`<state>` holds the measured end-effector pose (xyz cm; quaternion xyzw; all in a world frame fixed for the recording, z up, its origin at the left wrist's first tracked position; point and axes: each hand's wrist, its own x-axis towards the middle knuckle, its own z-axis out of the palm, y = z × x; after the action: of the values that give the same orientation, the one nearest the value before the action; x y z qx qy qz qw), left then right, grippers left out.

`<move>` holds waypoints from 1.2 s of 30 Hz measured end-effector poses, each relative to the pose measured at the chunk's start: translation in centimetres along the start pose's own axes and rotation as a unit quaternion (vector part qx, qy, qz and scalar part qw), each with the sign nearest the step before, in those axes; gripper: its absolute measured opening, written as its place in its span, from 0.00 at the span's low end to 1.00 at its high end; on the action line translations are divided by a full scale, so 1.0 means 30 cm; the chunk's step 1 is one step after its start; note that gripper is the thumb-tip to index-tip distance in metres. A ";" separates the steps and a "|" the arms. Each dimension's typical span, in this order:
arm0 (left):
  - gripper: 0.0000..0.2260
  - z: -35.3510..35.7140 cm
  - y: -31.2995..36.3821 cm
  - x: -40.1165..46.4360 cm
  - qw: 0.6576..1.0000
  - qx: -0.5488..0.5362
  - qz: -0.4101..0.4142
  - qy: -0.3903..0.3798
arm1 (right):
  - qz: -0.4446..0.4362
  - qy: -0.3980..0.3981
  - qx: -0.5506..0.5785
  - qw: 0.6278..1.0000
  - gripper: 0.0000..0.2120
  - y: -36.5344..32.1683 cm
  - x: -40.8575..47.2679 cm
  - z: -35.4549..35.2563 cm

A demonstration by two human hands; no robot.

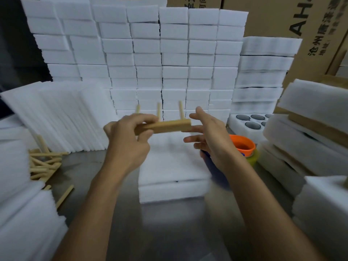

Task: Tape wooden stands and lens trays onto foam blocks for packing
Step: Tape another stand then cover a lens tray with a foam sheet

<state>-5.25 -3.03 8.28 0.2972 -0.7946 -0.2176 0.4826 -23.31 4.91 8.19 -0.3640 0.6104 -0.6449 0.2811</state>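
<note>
Above a grey worktable (88, 166), a person holds a wooden stand (163, 126) level in mid-air, its 3 thin pegs (158, 111) pointing up and away. The left hand (128, 140) grips the stand's left end, thumb under and fingers curled over the bar. The right hand (211, 136) is spread wide with straight fingers, one fingertip touching or very near the bar's right end; motion blur makes contact uncertain. The 2 hands sit close together at the centre of the view.

Directly beneath the stand, toward 6 o'clock, a foam block (171, 176) lies flat on the table, apparently 2 slabs stacked. At 3 o'clock from that block, partly hidden by the right wrist, stands an orange-cored tape roll (243, 146) with something yellow-green under it. Beyond it, at 2 o'clock, a foam lens tray (246, 125) shows dark round lenses in its wells, with similar trays stacked above it.

At 9 o'clock a loose pile of wooden pegs (44, 162) rests on the table beside slanted foam sheets (62, 117). At 12 o'clock a tall wall of stacked foam blocks (150, 53) fills the background, with cardboard cartons (282, 21) printed in Chinese characters behind it. At 3 o'clock more foam pieces (308, 132) are piled, some with wood showing between them.
</note>
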 end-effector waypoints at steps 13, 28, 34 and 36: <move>0.20 0.078 -0.038 -0.011 0.990 -0.086 -0.108 0.021 | 0.085 -0.042 0.155 0.983 0.07 0.010 0.002 0.002; 0.14 0.124 -0.037 -0.005 0.889 -0.312 -0.319 0.100 | -0.022 -0.143 -0.053 0.988 0.07 0.002 -0.040 0.013; 0.06 0.139 -0.037 -0.020 0.937 -0.202 -0.265 0.101 | -0.088 -0.135 -0.262 0.951 0.12 0.020 -0.028 -0.011; 0.06 0.142 -0.048 -0.025 0.950 -0.166 -0.251 0.083 | -0.077 -0.140 -0.287 0.945 0.11 0.032 -0.027 -0.011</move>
<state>-8.43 -3.33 5.02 0.4202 -0.6043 -0.4350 0.5187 -23.20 5.66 7.14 -0.5616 0.6943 -0.4047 0.1970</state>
